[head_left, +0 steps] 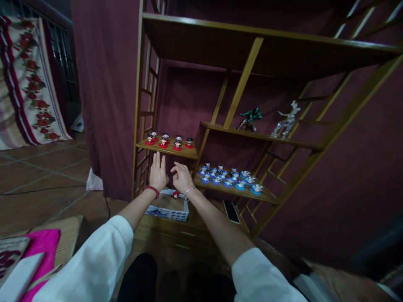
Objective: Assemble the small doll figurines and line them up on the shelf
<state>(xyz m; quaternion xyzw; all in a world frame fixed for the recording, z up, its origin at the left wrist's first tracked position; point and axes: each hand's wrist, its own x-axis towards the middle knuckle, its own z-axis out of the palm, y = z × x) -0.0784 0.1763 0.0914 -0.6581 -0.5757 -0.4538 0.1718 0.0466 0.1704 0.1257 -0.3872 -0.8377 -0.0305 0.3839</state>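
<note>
My left hand (159, 172) is raised over a shallow cardboard box, its fingers stretched out and nothing in its palm that I can see. Beside it, my right hand (182, 177) has loosely bent fingers, with no object visible in them. Just above both hands, several small figurines on red bases (163, 143) stand on the left shelf (185, 153). Inside the box (166, 213) lies one red figurine (176, 194), close to the far wall. Several figurines on blue bases (228, 183) stand in rows on the lower right shelf (264, 194).
A dark green figure (250, 119) and a clear, glassy figure (286, 120) occupy the higher right shelf. A phone (231, 212) lies low at the right of the box. Upright wooden posts (244, 82) divide the rack. Pink cloth (47, 245) lies at the lower left.
</note>
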